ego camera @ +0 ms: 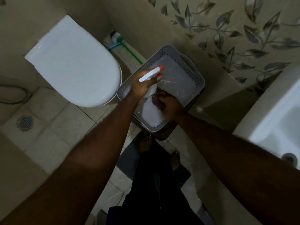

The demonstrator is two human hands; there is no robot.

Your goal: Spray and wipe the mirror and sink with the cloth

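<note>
We see only a corner of the sink [276, 120], cut by the right edge. Our right hand [170, 105] covers most of the dark cloth [159, 96]; its fingers are hidden.

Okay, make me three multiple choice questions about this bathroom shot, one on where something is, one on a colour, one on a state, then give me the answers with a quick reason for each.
1. Where is the grey perforated plastic basket?
A. Between the toilet and the sink
B. On the toilet lid
C. Inside the sink

2. What colour is the nozzle tip of the white plastic spray bottle?
A. Blue
B. Red-orange
C. Green

3. How is the white oval toilet lid?
A. Raised
B. Missing
C. Closed

Answers: 1 A, the basket stands between the toilet and the white sink. 2 B, the tip above the left hand is red-orange. 3 C, the lid lies flat over the bowl.
</note>
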